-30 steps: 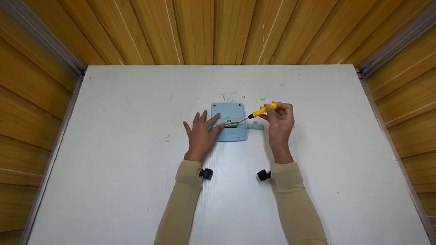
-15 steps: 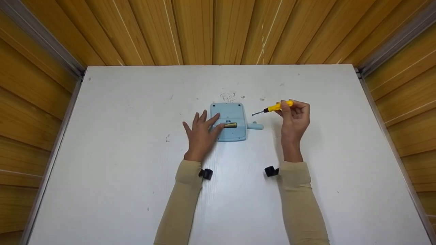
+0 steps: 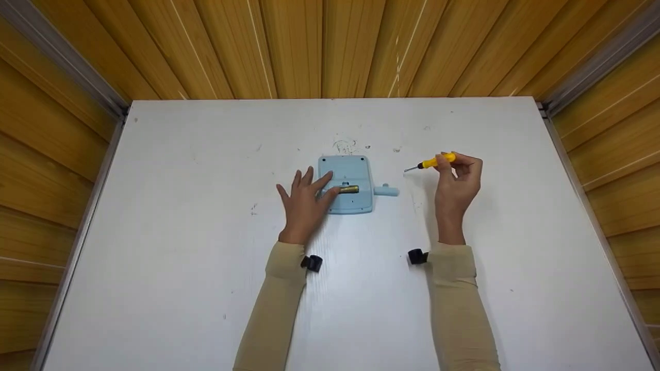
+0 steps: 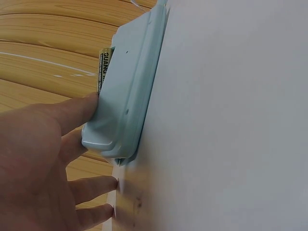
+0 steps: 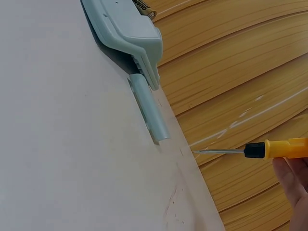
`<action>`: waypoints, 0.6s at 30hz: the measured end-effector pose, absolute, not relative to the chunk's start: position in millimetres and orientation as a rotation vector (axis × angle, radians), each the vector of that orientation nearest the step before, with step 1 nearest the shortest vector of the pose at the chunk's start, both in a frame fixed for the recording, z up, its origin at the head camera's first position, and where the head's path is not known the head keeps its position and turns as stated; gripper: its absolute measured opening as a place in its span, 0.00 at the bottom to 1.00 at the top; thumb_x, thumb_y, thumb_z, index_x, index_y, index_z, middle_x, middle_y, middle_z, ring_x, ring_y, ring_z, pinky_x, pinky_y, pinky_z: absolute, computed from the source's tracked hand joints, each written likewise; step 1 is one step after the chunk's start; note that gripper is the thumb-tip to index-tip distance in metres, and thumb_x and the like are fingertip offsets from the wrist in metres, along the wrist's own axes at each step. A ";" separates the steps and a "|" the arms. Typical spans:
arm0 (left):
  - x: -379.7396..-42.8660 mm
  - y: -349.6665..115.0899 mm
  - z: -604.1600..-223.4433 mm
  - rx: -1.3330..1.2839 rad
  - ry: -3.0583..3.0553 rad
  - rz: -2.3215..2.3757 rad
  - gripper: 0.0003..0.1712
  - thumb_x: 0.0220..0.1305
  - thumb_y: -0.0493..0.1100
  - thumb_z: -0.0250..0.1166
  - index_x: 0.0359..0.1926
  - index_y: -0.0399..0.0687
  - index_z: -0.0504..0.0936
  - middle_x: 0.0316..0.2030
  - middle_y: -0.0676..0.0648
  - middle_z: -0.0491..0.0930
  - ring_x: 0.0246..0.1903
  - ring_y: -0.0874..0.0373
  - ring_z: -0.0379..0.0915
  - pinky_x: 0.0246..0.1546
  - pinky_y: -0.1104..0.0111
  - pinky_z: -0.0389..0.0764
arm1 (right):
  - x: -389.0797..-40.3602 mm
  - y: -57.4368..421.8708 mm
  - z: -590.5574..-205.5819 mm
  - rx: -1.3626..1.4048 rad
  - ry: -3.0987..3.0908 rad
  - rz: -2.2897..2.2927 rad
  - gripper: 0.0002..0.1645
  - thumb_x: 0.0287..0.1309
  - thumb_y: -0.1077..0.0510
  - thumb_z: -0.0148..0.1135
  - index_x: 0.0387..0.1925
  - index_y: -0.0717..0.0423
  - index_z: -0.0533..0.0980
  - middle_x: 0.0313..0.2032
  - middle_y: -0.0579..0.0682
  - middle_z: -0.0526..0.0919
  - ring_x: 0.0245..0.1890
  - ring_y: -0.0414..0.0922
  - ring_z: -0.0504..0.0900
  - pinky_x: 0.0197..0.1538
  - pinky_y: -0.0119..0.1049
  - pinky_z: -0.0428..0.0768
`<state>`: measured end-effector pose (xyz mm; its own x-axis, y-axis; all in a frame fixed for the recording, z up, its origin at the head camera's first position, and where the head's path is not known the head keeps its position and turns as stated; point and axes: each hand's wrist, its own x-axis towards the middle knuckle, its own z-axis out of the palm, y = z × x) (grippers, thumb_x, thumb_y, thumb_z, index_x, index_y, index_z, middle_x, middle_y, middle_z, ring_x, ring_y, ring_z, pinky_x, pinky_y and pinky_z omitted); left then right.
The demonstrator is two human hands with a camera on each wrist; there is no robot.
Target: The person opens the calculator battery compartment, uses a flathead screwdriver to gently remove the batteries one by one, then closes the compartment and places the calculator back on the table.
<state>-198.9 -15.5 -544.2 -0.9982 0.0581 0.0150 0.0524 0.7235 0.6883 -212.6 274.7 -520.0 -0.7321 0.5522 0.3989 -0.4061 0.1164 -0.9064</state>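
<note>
A flat light blue plastic device [image 3: 346, 167] lies on the table with its battery compartment facing up. One gold-and-black battery [image 3: 349, 189] sits at that compartment and stands above the casing in the left wrist view. My left hand [image 3: 305, 208] rests at the device's left side with fingers spread; its thumb lies at the battery's left end and the forefinger touches the casing. To the right, my right hand [image 3: 458, 180] grips a yellow-handled screwdriver [image 3: 436, 161], its thin shaft pointing left and away from the device. Between them a slim blue battery cover [image 5: 148, 107] lies beside the device.
The white table [image 3: 180, 232] has dark scuff marks beyond the device. Wood-patterned panels [image 3: 330, 49] rise behind its far edge and along both sides. Each sleeve cuff carries a small black camera mount [image 3: 313, 263].
The screwdriver's tip was at the battery's right end a second ago; my right hand has drawn it away to the right. My left hand, the device and the battery stay in place.
</note>
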 end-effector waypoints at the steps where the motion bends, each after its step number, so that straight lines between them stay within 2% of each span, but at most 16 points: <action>1: -199.1 -15.5 -544.5 0.094 2.911 1.158 0.31 0.75 0.64 0.63 0.73 0.62 0.79 0.78 0.39 0.65 0.81 0.38 0.47 0.72 0.27 0.29 | -212.7 275.1 -520.9 -0.157 -1.687 1.695 0.16 0.67 0.65 0.72 0.49 0.63 0.74 0.48 0.57 0.80 0.49 0.53 0.83 0.51 0.37 0.86; 11: -199.1 -15.9 -545.0 0.087 2.903 1.172 0.31 0.75 0.64 0.63 0.73 0.61 0.79 0.78 0.39 0.64 0.81 0.38 0.46 0.72 0.28 0.28 | -212.3 274.1 -528.4 -0.227 -1.768 1.635 0.18 0.67 0.63 0.73 0.51 0.65 0.74 0.49 0.53 0.81 0.53 0.49 0.83 0.57 0.38 0.83; 18: -198.9 -16.0 -544.8 0.089 2.902 1.174 0.31 0.75 0.64 0.63 0.73 0.61 0.79 0.78 0.39 0.64 0.81 0.38 0.46 0.72 0.28 0.28 | -211.1 275.0 -526.5 -0.232 -1.858 1.546 0.18 0.68 0.63 0.72 0.51 0.68 0.74 0.49 0.53 0.83 0.52 0.46 0.85 0.59 0.38 0.82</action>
